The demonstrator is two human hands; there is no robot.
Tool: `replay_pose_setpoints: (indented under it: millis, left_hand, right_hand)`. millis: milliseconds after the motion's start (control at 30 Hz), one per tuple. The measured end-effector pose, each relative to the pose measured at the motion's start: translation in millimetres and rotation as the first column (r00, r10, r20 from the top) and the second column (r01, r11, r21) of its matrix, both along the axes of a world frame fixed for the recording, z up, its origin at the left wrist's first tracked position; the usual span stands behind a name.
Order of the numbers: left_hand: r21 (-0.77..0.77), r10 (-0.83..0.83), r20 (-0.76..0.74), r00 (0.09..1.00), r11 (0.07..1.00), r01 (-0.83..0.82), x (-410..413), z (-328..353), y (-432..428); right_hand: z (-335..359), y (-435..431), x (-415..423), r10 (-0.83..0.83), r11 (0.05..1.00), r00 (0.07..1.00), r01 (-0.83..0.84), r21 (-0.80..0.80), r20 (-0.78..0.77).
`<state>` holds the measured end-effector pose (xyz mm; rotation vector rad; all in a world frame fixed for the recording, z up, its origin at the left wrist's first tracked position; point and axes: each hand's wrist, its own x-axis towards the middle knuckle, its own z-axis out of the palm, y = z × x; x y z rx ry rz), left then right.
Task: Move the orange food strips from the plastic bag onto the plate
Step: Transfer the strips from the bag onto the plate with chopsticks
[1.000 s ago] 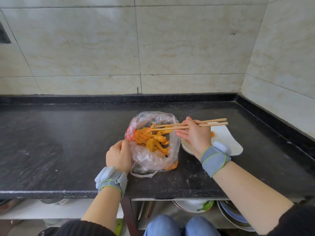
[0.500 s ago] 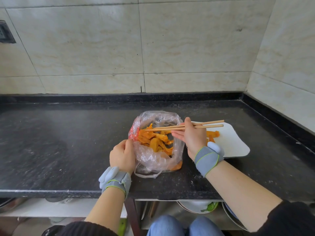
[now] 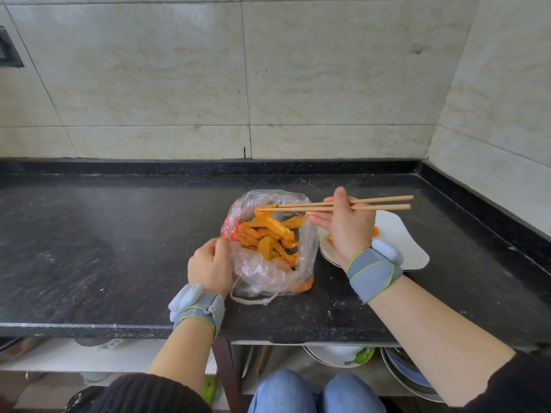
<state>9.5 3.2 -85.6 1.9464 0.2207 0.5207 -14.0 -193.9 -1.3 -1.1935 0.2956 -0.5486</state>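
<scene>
Gripping chopsticks (image 3: 334,205), right hand (image 3: 347,231) over plate (image 3: 402,242); left hand (image 3: 210,265) pinching plastic bag (image 3: 268,269) rim.

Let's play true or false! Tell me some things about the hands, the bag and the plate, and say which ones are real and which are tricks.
1. The right hand holds a pair of chopsticks. True.
2. The plastic bag is empty. False: a pile of orange strips lies inside it.
3. The left hand grips the edge of the bag. True.
4. The plate sits on the left side of the bag. False: it sits on the right side, partly behind the right hand.
5. The chopstick tips are over the plate. False: they reach to the bag's mouth and touch a strip there.
</scene>
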Motion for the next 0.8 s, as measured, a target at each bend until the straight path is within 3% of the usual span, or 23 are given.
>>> replay_pose_setpoints:
  millis: [533,800]
  left_hand:
    - [0.019,0.004,-0.019,1.000,1.000,-0.004,-3.9,2.5,-0.9]
    - [0.039,0.000,-0.017,1.000,0.999,0.001,-3.5,2.4,0.2]
  right_hand:
    - [41.3,-55.5,-23.2,-0.083,0.994,0.983,0.094,-0.057,0.161]
    - [24.6,-97.1,-25.5,-0.244,0.954,0.963,0.260,-0.153,0.114]
